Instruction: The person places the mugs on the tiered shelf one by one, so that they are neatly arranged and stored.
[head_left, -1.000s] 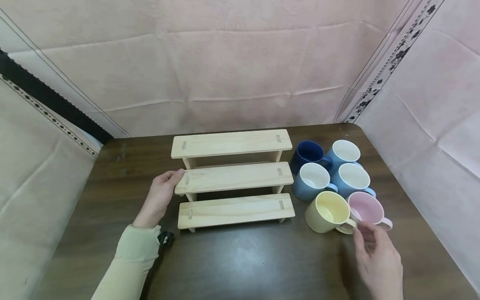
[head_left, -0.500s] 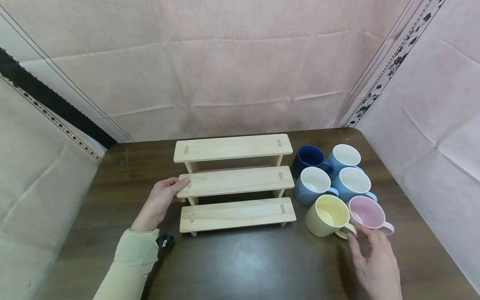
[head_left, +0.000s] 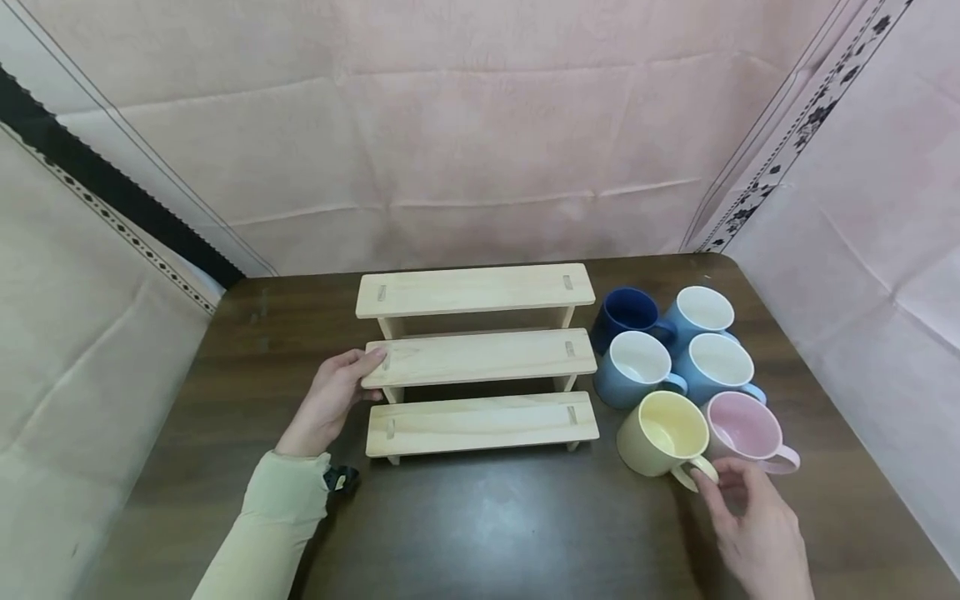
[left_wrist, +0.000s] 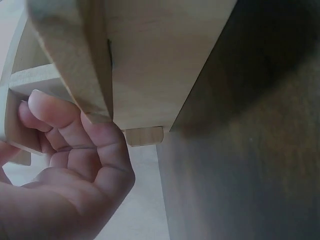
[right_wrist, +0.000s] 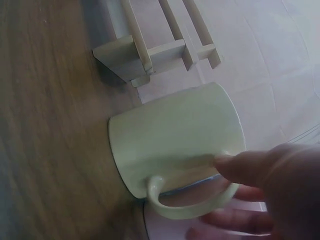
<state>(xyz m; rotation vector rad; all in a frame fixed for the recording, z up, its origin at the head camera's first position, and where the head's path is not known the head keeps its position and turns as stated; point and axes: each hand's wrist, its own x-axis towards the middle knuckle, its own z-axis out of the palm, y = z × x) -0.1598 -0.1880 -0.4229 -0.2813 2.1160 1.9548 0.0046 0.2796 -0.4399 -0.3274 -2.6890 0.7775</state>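
My left hand point(head_left: 333, 400) grips the left end of a pale wooden three-step display riser point(head_left: 480, 358) in the head view. Its thumb lies on top of the middle step, and curled fingers point(left_wrist: 75, 145) reach beneath in the left wrist view. At the right, my right hand point(head_left: 757, 521) pinches the handle of a pale yellow mug point(head_left: 652, 442). The thumb is against the upper part of that handle, with fingers behind it in the right wrist view. The yellow mug stands upright, and a pink mug point(head_left: 742, 425) sits close on its right.
Behind these two mugs stand a dark blue mug point(head_left: 626, 312) and several light blue mugs point(head_left: 633, 371), packed closely beside the riser. All rest on a dark brown wooden table point(head_left: 480, 533). Pale cloth point(head_left: 480, 150) hangs along the back and both sides.
My right fingers have come onto the yellow mug's handle, which has turned a little toward me. My left thumb has slid further onto the middle step. The head view has shifted slightly.
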